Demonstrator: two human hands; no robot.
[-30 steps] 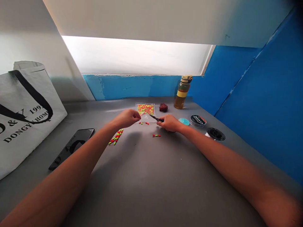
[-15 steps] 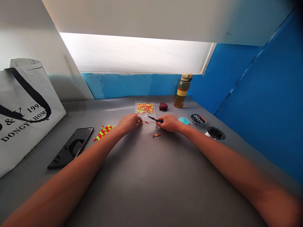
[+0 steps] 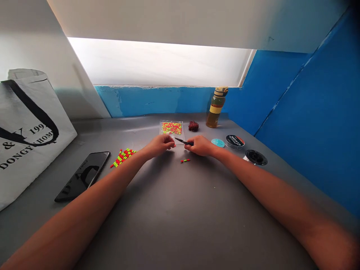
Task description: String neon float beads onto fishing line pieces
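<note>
My left hand (image 3: 159, 145) is closed in a pinch by the bag, with a small red bead (image 3: 174, 145) showing at its fingertips. A black pointed tool (image 3: 184, 141), too small to tell if scissors or pliers, is gripped in my right hand (image 3: 199, 145). Its tip points left, close to my left fingers. Just behind lies a clear bag of red and yellow-green beads (image 3: 172, 128). Nearer to me a short row of red and green beads (image 3: 185, 161) rests on the grey table (image 3: 174, 210). Several finished-looking bead rows (image 3: 123, 157) lie left, partly behind my left forearm.
A phone (image 3: 83, 176) and a white bag (image 3: 33, 123) stand at the left. Beyond the hands are a dark red cord bundle (image 3: 193, 126) and a bottle (image 3: 216, 108). On the right lie a turquoise disc (image 3: 218, 143), a black-labelled round case (image 3: 235, 141) and a line spool (image 3: 255, 157).
My left hand has shifted slightly right, its fingertips now at the red beads that lay apart from it. My right hand keeps the black tool in nearly the same place.
</note>
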